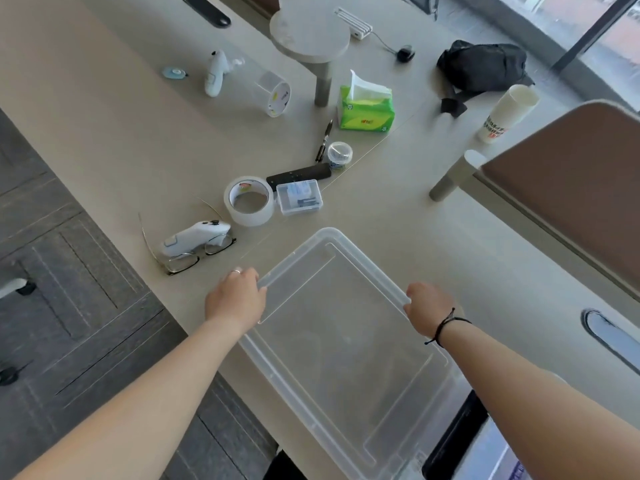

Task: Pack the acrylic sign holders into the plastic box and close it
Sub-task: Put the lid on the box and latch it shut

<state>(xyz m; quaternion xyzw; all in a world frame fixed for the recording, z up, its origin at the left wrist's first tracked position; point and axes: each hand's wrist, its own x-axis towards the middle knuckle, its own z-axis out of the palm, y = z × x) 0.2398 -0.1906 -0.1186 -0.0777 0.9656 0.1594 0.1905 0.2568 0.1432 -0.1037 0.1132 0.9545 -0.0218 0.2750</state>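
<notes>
A clear plastic box with its clear lid [343,327] on top sits at the near edge of the table and hangs over that edge toward me. Faint shapes show through the lid, too dim to identify. My left hand [237,297] grips the lid's left rim with curled fingers. My right hand [427,308], a dark cord bracelet on its wrist, grips the lid's right rim. No loose acrylic sign holder lies in plain view.
Beyond the box lie a tape roll [249,200], a small clear case [299,196], a black remote [299,173], glasses under a white controller [195,237], a green tissue pack [366,110], a paper cup [507,112] and a black bag [483,65]. A chair back [571,188] stands right.
</notes>
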